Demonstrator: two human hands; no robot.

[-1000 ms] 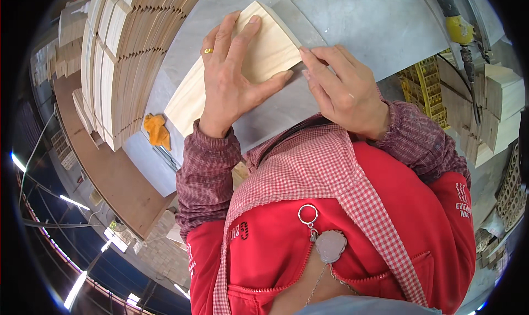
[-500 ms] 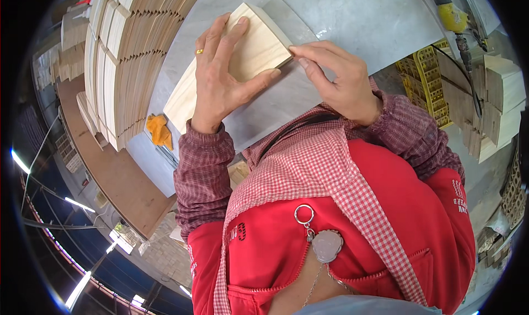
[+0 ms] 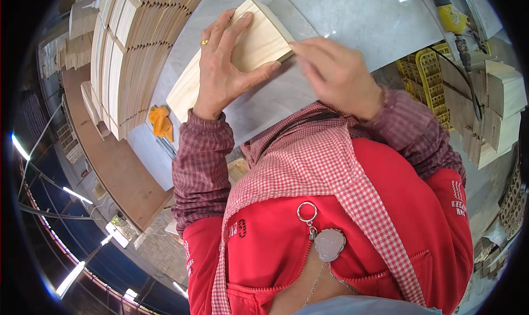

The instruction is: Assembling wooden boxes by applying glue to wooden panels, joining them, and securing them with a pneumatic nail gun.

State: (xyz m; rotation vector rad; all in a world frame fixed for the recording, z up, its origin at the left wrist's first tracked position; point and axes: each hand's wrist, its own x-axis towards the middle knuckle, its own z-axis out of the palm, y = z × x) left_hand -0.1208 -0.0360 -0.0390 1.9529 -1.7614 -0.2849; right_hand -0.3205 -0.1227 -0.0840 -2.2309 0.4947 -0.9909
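A pale curved wooden board (image 3: 265, 38) lies on the grey tabletop, slanting from lower left to upper right. My left hand (image 3: 221, 64), with a gold ring, spans it and holds it, fingers reaching toward its far edge and thumb along the near edge. At the board's right corner is my right hand (image 3: 339, 72), blurred by motion. Its thumb and forefinger are drawn together by that corner; whether something small is between them cannot be made out.
Tall stacks of similar wooden pieces (image 3: 135, 56) stand at the left, near an orange cloth (image 3: 160, 122). A yellow plastic crate (image 3: 432, 83) and more wooden blocks (image 3: 501, 105) are at the right. A yellow-bodied tool (image 3: 453, 20) with a hose hangs at upper right.
My right hand has shifted slightly and is now smeared by motion, its fingers still at the board's corner. My left hand keeps the same hold. The whole view has shifted a little.
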